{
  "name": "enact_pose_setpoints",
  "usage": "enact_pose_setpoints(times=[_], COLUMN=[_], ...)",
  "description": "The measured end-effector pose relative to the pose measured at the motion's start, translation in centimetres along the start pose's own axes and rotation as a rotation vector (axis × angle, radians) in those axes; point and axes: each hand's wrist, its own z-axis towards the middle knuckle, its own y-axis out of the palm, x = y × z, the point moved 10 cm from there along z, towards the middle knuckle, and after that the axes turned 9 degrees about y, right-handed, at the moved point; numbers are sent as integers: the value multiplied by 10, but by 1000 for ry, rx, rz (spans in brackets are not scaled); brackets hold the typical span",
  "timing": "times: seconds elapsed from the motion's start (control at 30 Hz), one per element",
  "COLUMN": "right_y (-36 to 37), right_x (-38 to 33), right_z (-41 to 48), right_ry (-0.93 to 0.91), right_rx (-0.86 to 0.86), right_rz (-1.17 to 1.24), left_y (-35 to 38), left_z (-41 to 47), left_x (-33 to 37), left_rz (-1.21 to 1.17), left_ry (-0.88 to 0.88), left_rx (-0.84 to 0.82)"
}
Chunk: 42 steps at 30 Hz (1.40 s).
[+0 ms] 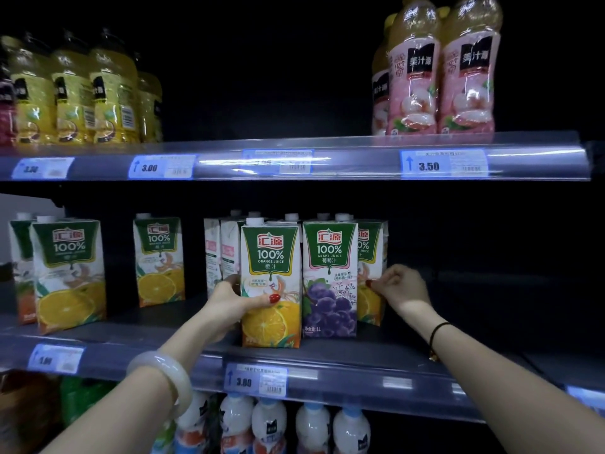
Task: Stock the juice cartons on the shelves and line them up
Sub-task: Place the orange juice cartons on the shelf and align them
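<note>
On the middle shelf (376, 358) an orange juice carton (270, 257) stands at the front, upright. My left hand (230, 301) grips its left side, thumb across the front. A grape juice carton (329, 273) stands right beside it, touching. Behind and to the right, another orange carton (371, 257) is partly hidden; my right hand (401, 286) pinches its right front edge with curled fingers. Two white cartons (226, 250) stand turned sideways behind my left hand. Farther left stand a single orange carton (159, 260) and a pair of orange cartons (67, 273).
The upper shelf holds yellow juice bottles (82, 93) at left and pink-labelled bottles (438, 77) at right, with a dark gap between. White bottles (294, 427) stand on the shelf below. Price tags (443, 163) line the shelf rails. The middle shelf's right part is dark and bare.
</note>
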Motion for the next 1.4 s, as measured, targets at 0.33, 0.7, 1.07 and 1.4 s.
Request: enact_pose_setpoints(times=[0.33, 0.7, 1.07, 1.4], right_y=[20, 23, -45, -67], right_x=[37, 33, 27, -27], right_z=[9, 7, -23, -77], right_ry=[157, 275, 222, 64], right_rx=[-129, -251, -57, -164], right_rz=[202, 170, 178, 304], left_y=[4, 7, 4, -3], left_z=[-2, -7, -25, -65], left_x=[-8, -9, 17, 80], left_rz=[-61, -64, -78, -86], left_ry=[-62, -109, 34, 152], left_rx=[-20, -79, 56, 64])
